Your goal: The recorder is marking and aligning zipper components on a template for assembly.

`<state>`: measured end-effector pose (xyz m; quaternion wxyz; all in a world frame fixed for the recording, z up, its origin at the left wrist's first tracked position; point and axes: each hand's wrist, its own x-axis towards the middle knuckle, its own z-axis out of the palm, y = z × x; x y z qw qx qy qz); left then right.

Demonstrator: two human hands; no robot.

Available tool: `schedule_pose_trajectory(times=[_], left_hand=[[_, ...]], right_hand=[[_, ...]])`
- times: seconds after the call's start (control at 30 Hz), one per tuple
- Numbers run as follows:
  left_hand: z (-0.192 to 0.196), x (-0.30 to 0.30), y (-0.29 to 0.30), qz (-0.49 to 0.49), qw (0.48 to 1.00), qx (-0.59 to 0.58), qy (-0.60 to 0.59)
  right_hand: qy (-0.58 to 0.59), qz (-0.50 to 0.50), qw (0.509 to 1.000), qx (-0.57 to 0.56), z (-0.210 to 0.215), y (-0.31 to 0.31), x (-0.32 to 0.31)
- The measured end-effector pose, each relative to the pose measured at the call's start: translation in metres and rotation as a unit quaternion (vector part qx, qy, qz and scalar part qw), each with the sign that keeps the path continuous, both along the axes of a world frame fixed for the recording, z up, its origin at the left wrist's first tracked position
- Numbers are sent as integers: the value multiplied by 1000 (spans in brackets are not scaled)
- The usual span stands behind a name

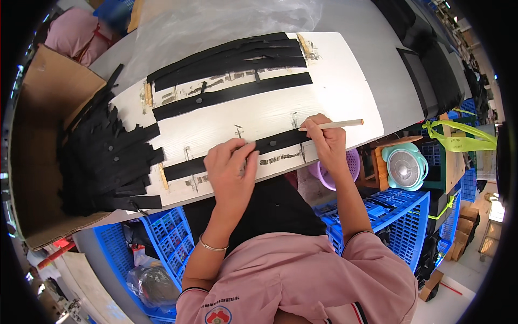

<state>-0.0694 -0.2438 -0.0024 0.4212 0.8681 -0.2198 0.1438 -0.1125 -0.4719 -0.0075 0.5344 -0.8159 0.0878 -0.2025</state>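
A black fabric strip [288, 140] lies across a white board [340, 70] marked with dark lines and smudges. My left hand [232, 167] presses on the strip near its middle, fingers bent and the thumb close to them. What lies under those fingers is partly hidden. My right hand [325, 139] grips a pale pencil [345, 123], its tip at the strip's right end. A small dark round piece [272, 143] sits on the strip between my hands. Farther up the board lie another black strip [232, 96] and a stack of black strips [226, 62].
At the left, a cardboard box [32, 129] stands beside a heap of black strips [102, 162]. Clear plastic film [216, 21] covers the table's far side. Below the right edge are a small teal fan [404, 166], a purple basket [353, 162] and blue crates [402, 232].
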Motion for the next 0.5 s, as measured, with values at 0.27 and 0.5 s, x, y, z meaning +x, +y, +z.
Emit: schedule_pose_trajectory(times=[0.27, 0.5], left_hand=[[-8, 4, -59, -98, 995, 12, -31], [-11, 3, -59, -95, 995, 10, -26]], right_hand=[[15, 9, 999, -35, -2, 0, 1], [-6, 24, 994, -107, 0, -1, 2]])
